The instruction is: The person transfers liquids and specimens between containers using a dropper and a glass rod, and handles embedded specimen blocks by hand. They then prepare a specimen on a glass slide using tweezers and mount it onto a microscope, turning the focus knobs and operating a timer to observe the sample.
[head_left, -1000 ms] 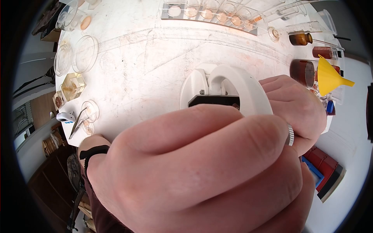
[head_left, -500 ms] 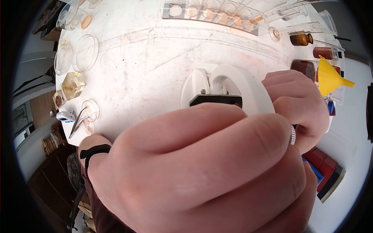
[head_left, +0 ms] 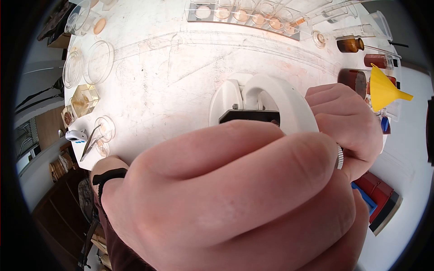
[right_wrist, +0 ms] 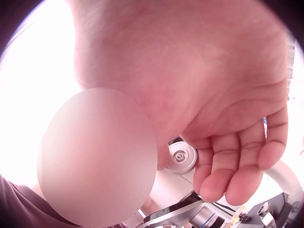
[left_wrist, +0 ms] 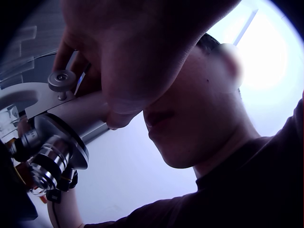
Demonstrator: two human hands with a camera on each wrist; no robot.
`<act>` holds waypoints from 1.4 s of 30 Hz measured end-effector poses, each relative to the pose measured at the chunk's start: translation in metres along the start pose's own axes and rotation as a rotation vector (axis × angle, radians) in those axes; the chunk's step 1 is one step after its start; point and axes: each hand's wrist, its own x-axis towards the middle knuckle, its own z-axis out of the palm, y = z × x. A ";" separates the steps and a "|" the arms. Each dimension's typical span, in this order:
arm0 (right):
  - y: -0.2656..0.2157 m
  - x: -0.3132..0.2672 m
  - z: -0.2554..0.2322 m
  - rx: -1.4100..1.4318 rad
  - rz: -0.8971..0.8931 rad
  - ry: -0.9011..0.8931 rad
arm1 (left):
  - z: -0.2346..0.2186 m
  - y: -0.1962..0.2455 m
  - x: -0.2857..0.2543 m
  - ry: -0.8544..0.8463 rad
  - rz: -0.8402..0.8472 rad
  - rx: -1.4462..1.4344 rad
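Observation:
A white microscope (head_left: 289, 97) stands in the middle of the table, its black stage (head_left: 251, 116) partly hidden. My left hand (head_left: 235, 194) fills the lower head view, fingers curled around the microscope's upper end. From the left wrist, the left thumb (left_wrist: 116, 120) lies against the eyepiece tube (left_wrist: 85, 114), above the objective lenses (left_wrist: 50, 161). Beyond the microscope, on the right side, is my right hand (head_left: 346, 119). Between its thumb and index finger it pinches a silver focus knob (right_wrist: 180, 156), while the other fingers are bent. A similar knob (left_wrist: 61, 80) faces the left wrist camera.
A rack of test tubes (head_left: 244, 20) is at the back. Petri dishes (head_left: 99, 62), a clear block (head_left: 85, 100) and tweezers (head_left: 89, 143) lie at the left. Brown bottles (head_left: 350, 45) and a yellow funnel (head_left: 384, 90) stand close beyond the right hand.
My right hand has turned slightly at the knob, its knuckles and thumb shifting a little. The left hand and microscope stay in place.

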 end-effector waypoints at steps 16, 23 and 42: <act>-0.004 0.003 -0.003 0.001 0.045 -0.063 | 0.002 -0.002 -0.001 0.012 0.006 0.008; -0.012 0.009 0.001 -0.165 0.099 -0.084 | 0.004 -0.003 -0.002 0.027 0.002 0.003; -0.019 0.015 0.011 -0.150 0.142 0.009 | 0.006 -0.008 -0.002 0.049 0.010 0.008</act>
